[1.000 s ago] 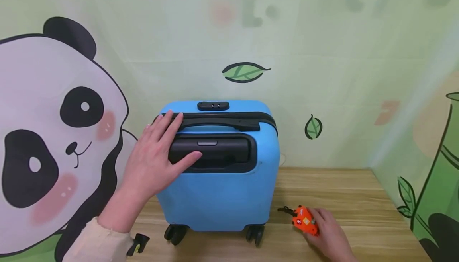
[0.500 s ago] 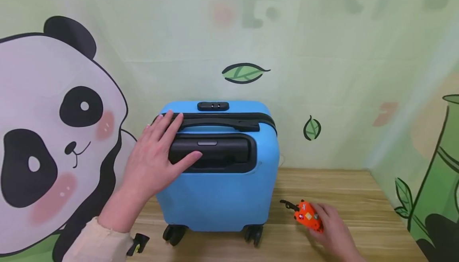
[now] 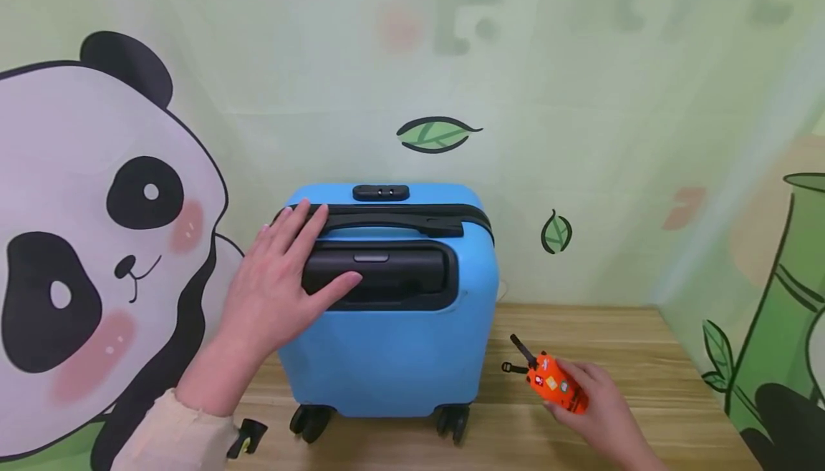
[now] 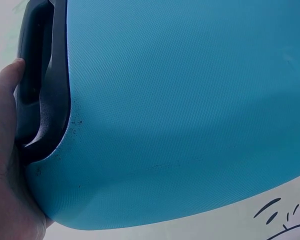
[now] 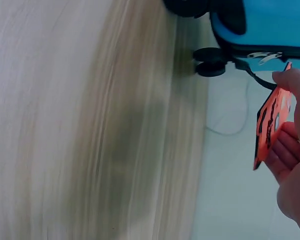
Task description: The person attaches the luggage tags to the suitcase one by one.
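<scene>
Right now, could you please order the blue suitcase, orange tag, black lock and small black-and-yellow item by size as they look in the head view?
1. Blue suitcase
2. Orange tag, partly covered by the right hand
Black lock and small black-and-yellow item: too alike to rank.

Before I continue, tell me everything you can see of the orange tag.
The orange tag is a thin, flat, roughly rectangular piece, plastic or rubbery by its look, with small coloured motifs on its face and black spots along its edge. From its upper-left end comes a dark strap, its two ends apart and unfastened, one with a small buckle. The right hand pinches the tag, tilted, right of the blue suitcase and apart from it.
</scene>
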`<state>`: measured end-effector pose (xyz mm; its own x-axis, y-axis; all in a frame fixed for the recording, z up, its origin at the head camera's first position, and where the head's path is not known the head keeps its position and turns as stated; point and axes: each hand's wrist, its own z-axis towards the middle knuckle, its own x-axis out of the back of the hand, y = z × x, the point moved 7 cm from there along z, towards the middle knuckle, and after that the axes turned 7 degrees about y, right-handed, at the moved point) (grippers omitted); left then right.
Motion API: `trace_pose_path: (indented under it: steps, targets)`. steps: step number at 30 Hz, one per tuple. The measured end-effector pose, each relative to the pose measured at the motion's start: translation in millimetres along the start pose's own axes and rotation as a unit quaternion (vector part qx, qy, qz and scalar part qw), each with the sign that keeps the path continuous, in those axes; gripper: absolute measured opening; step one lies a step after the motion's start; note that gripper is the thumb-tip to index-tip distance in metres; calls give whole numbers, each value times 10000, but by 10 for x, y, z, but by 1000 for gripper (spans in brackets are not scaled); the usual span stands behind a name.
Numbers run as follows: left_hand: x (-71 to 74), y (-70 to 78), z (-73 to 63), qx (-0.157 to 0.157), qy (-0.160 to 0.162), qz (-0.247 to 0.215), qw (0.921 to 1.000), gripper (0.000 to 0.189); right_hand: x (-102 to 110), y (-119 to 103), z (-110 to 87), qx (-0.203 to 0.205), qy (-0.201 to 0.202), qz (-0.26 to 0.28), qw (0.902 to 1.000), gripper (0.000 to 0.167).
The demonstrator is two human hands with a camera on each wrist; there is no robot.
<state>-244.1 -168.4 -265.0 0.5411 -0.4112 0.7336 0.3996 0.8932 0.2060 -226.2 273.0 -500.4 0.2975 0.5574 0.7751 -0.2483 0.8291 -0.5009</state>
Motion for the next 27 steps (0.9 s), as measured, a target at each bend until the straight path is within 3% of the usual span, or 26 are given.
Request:
trace_pose_path:
  steps: [7,15,27]
  targets:
    - [17,9,-3,48,-72,-12,10000,93,67,-18,-6,-745,-417,789,9932,68]
    - [5,8,4,93,-138,45,9999,94,221,-211,23,-503,-133,1768,9829,54]
    - [2,1,6,110,-189,56,9997,94,346,-360,97,-707,-387,2661,9606,48]
